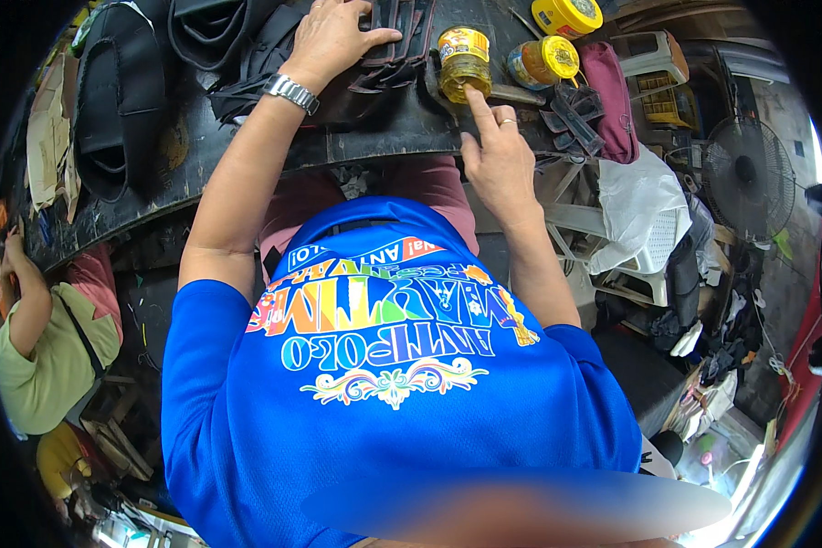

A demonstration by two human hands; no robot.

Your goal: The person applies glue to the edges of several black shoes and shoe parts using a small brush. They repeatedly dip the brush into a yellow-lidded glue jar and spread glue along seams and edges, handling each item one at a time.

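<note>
Yellow-labelled transparent jar [464, 60], murky amber toward one end, left fingers [380, 37] and right fingers [480, 108] unclenched

Showing a worn black table [201, 166], curving from nine o'clock over twelve to one. Displaying a yellow crate [669, 105] at two o'clock, just beside a white plastic seat [644, 53] nearer half past one. Presenting a round fan [747, 173] with a wire cage between two and three. Having a white plastic stool [653, 251] at three o'clock, partly covered by a pale sheet [637, 196]. Revealing a red surface [802, 352] just past three, too warped to call wall or cloth. Crowding mixed clutter [699, 393] around four. Letting in bright white light [817, 151] near half past two and four. Showing a wooden frame [121, 443] at eight.
</note>
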